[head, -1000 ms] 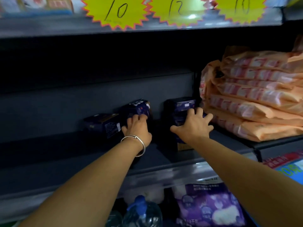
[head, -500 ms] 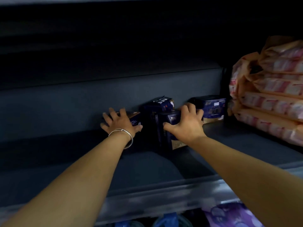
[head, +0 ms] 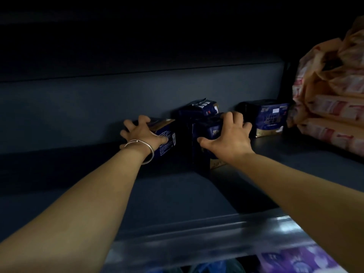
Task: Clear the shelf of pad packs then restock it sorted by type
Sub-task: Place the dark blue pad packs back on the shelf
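Observation:
Several dark blue pad packs stand at the back of a dark grey shelf (head: pixel 157 194). My left hand (head: pixel 140 133), with a silver bangle on the wrist, grips the leftmost pack (head: pixel 166 136) from above, fingers spread over its top. My right hand (head: pixel 228 135) grips the top of a taller upright pack (head: pixel 202 152) in the middle. Behind that one stands another blue pack (head: pixel 199 108) with a torn-looking top. A further blue pack (head: pixel 269 119) stands alone to the right, untouched.
A stack of orange-pink packs (head: pixel 332 107) fills the shelf's right end. The shelf's shiny front rail (head: pixel 197 241) runs below my arms. Purple packs (head: pixel 295 261) sit on the level underneath. The shelf's left half holds nothing visible.
Both hands shifted left along the row: the left hand went from the middle pack to the leftmost one, the right from the right pack to the upright middle one. My view moved closer.

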The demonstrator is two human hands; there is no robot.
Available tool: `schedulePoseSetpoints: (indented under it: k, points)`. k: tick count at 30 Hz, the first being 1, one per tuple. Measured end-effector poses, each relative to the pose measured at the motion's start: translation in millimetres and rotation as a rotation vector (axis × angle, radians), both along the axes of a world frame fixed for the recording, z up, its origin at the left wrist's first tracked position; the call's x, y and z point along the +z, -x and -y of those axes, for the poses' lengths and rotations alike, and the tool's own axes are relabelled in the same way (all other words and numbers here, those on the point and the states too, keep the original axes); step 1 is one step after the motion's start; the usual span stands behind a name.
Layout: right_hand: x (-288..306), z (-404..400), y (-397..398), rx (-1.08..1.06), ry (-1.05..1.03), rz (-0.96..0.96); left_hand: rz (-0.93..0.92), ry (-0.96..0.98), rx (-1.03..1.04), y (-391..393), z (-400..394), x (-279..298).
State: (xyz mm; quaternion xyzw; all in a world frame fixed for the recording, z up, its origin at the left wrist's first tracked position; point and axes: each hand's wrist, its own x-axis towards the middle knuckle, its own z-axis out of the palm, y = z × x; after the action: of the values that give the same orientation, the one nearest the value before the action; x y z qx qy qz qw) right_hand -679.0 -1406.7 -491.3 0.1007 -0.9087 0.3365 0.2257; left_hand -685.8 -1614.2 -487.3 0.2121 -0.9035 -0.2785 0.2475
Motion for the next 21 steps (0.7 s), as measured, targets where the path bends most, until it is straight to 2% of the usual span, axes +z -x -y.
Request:
schedulePoseSetpoints:
  k: [10,21]
  points:
    - [18.0,-26.0,-49.1,0.022,0.050,-0.140,-0.093,0.061,0.015,-59.4,-52.2,12.9]
    - [32.1,-141.0,-201.4,-0.019,0.029,-0.215,-0.258,0.051,-0.136,-211.3,-161.6,37.9]
